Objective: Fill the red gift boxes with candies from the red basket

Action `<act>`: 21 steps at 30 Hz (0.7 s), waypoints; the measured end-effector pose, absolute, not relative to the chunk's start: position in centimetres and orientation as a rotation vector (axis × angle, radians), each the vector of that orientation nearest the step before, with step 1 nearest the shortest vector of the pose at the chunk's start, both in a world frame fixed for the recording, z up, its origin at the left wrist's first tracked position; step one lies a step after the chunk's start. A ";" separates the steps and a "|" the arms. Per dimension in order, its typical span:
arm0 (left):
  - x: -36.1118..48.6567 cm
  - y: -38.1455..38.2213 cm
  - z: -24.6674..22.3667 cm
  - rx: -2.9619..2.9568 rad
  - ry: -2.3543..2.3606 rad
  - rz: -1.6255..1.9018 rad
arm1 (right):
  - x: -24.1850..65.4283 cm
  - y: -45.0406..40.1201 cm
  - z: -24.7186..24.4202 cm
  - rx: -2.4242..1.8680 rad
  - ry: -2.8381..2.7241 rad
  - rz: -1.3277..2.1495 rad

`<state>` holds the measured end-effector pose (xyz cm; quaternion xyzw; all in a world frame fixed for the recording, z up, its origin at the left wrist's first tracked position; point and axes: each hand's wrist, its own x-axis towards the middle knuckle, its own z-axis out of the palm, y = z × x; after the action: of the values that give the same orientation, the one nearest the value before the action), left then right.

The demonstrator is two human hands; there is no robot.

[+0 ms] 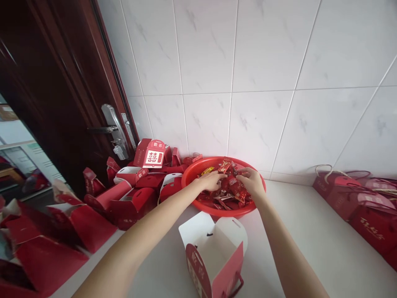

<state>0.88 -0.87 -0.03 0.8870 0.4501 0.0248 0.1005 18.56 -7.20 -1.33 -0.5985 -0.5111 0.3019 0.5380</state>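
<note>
Both hands reach into a round red plastic basket (228,212) filled with red-wrapped sweets (230,191). My left hand (211,181) lies over the sweets at the left, fingers stretched out and apart, touching the wrappers. On the right side of the basket, my right hand (250,180) has its fingers bent down at the sweets; whether it grips one is hidden. A yellow wrapper (207,170) shows behind my left hand. In front of the basket stands an open pink-and-white box (228,271) with its flaps up, a small dark mark inside and a dark red cord handle.
Many red boxes (133,203), several with open flaps, crowd the left. Red gift bags (356,203) with rope handles stand at the right. Behind are a tiled wall (207,120) and a dark door (74,78) with a metal handle.
</note>
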 end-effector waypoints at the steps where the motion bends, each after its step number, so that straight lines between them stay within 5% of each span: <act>1: 1.1 -0.6 0.0 2.607 1.382 0.053 | 18.6 -7.2 -1.3 -1.433 -1.217 0.712; 13: 1.6 0.8 -0.2 2.484 1.468 0.067 | 18.4 -7.1 -1.4 -1.430 -1.188 0.724; 21: 0.1 0.3 0.4 1.952 1.164 0.613 | 18.4 -7.2 -1.3 -1.417 -1.214 0.736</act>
<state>0.11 0.29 0.35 0.7657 0.4567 0.2404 0.3838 18.39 -7.17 -1.32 -0.5957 -0.5100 0.3095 0.5377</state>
